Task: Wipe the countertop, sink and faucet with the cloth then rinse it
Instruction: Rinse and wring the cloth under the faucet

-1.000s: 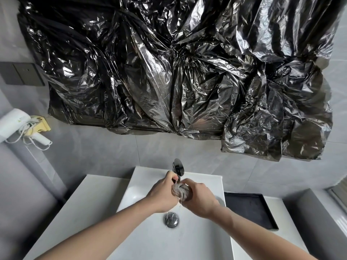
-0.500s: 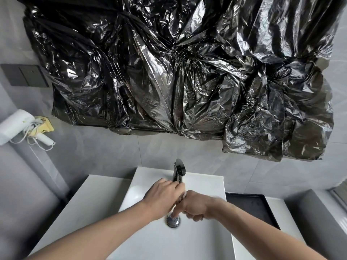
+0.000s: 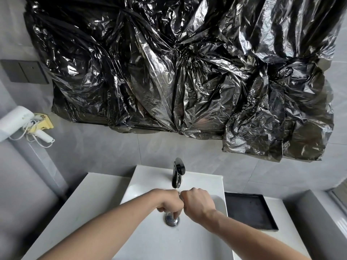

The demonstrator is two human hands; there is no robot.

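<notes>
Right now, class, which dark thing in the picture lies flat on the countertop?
The black tray, lying flat right of the sink. The black plastic sheeting and dark switch plate are on the wall.

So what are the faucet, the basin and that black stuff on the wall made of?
The faucet looks like polished, chrome-like metal: mirror highlights. The basin seems glazed ceramic, or similar: smooth, white, softly glossy. The black sheeting looks like thin plastic film: crinkled and shiny.

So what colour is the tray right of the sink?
Black tray, clearest in the head view.
</notes>
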